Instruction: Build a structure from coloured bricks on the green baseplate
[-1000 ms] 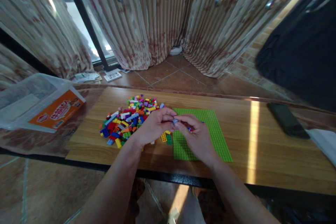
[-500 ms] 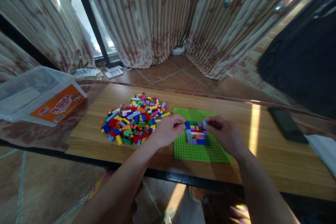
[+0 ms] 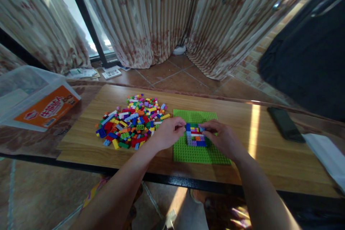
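A block build of coloured toy bricks (image 3: 196, 138), mostly blue, lavender and red, sits on the green baseplate (image 3: 185, 156). At its upper right corner my right hand (image 3: 221, 134) pinches a light blue brick (image 3: 201, 128) between thumb and fingertips, down against the build. My left hand (image 3: 170, 132) is closed, its thumb and forefinger together beside the dark blue brick (image 3: 188, 127) at the upper left corner. Whether those fingertips touch that brick or hold something small, I cannot tell. Part of the build's right side lies hidden behind my right fingers.
A heap of loose mixed bricks (image 3: 132, 124) spreads over the wooden table (image 3: 86, 125) left of the baseplate. Farther left stands a clear plastic bin (image 3: 56, 82) with an orange label. A black phone (image 3: 285, 124) and a white sheet (image 3: 326, 152) lie at the right.
The whole scene has shifted slightly left in view as my head turned. My right hand remains at the upper right corner with the light blue brick; my left hand has barely moved.
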A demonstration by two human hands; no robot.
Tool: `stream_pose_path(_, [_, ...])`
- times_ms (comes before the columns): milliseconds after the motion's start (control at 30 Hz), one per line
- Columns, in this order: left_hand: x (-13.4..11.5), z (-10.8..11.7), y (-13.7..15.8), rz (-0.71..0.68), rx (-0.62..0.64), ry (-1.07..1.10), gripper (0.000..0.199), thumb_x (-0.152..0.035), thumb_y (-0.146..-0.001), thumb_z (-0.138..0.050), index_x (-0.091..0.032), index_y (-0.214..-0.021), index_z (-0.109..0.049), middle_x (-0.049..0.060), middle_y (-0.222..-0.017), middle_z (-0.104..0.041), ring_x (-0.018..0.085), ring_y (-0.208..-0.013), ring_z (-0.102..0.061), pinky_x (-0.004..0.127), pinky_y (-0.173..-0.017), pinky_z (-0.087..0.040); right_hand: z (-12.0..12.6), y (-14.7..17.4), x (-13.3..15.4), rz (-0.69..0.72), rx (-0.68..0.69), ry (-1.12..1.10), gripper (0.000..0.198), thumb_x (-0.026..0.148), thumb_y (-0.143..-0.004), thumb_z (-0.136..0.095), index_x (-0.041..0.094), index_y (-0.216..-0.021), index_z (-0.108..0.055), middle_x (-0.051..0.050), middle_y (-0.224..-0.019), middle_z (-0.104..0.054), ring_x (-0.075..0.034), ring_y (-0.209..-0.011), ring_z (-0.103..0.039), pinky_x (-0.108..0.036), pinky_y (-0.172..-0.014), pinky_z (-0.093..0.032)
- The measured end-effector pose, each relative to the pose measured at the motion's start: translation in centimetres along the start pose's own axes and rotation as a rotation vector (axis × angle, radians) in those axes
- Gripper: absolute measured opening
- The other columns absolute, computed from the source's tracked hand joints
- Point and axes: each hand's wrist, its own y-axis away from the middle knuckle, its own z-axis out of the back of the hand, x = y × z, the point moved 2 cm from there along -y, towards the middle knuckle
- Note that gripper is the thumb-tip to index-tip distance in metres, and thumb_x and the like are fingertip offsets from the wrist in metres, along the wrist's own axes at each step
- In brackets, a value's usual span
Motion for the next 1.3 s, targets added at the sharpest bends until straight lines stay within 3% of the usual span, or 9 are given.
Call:
stream_pose_path(1067, [-0.5, 0.1, 0.2, -0.007, 0.029, -0.108, 0.011, -0.009, -0.084, -0.053, -0.015, -0.085, -0.063, 0.002, -0.077, -0.067, 0.014, -0.073, -0.061, 0.026, -0.07, -0.049, -0.7, -0.6, -1.8, -0.107, 0.006, -0.112, 0.021, 0.034, -0.075, -0.067, 0.021, -0.09, -0.075, -0.005, -0.087, -0.068, -0.017, -0.074, -0.061, -0.032, -0.067, -0.049])
stream_pose_path(1300, [-0.4, 0.1, 0.2, -0.013, 0.026, -0.114, 0.013, -0.011, -0.084, -0.052, -0.016, -0.087, -0.063, 0.002, -0.078, -0.068, 0.014, -0.075, -0.062, 0.027, -0.072, -0.05, -0.3, -0.6, -1.5, -0.195, 0.006, -0.307, 0.028, 0.04, -0.073, -0.069, 0.019, -0.092, -0.073, -0.005, -0.082, -0.072, -0.019, -0.074, -0.065, -0.033, -0.07, -0.052])
